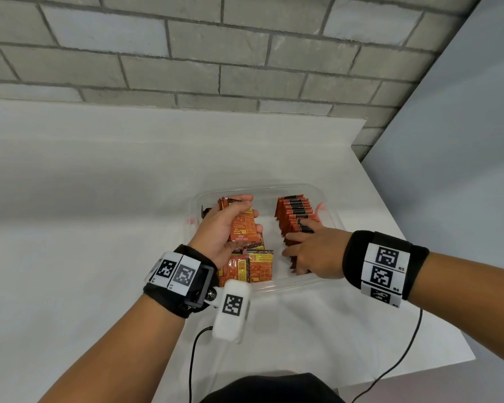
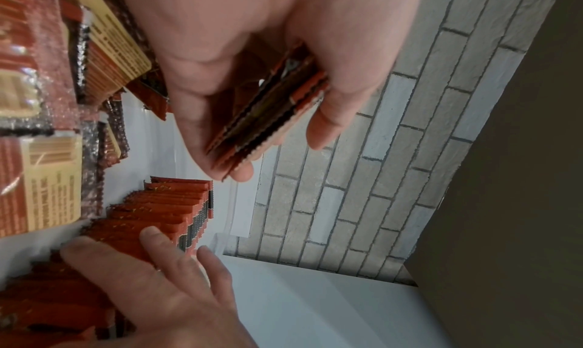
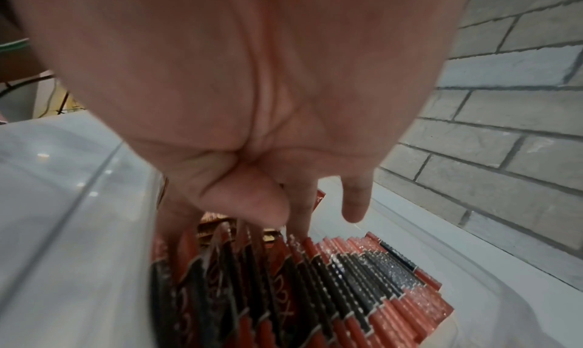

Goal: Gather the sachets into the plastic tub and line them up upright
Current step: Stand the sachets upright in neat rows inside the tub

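Sachet stack (image 1: 243,228) inside left hand (image 1: 220,228) above tub (image 1: 329,199)

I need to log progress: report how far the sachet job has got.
Done: a row of upright sachets fills the right side of the plastic tub; the right hand rests on it. In hand: the left hand grips a small stack of sachets. Left: loose sachets lie flat in the tub's near left.

Black wristbands (image 1: 352,258) with checkered tags (image 1: 386,255)
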Demonstrator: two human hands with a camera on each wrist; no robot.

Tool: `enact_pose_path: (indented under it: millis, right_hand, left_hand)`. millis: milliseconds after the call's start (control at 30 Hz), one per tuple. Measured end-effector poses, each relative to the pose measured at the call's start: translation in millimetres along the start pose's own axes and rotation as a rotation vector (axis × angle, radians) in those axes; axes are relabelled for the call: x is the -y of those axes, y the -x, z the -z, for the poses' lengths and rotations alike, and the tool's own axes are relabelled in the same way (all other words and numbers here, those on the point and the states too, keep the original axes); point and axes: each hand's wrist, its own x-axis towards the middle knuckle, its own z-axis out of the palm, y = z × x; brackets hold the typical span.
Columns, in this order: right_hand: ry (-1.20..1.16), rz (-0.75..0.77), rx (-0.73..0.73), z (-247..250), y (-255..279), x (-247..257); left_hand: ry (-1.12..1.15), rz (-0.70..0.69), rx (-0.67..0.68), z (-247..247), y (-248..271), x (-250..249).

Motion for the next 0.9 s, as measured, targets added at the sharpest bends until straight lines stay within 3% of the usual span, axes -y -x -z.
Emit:
enact_pose_path:
  millis: [133, 267, 900]
  right_hand:
    - [-0.005, -0.015, -0.058, 2, 2, -3]
    - [0.013, -0.062, 0.002, 4, -1, -3]
    - [0.124, -0.094, -0.012, 2, -13, -1]
  left_hand:
    - [0.003, -0.002, 0.001, 1, 0, 0]
    - [0.004, -0.004, 0.005, 1, 0, 1]
    - [0.009, -0.009, 0.007, 2, -1, 1]
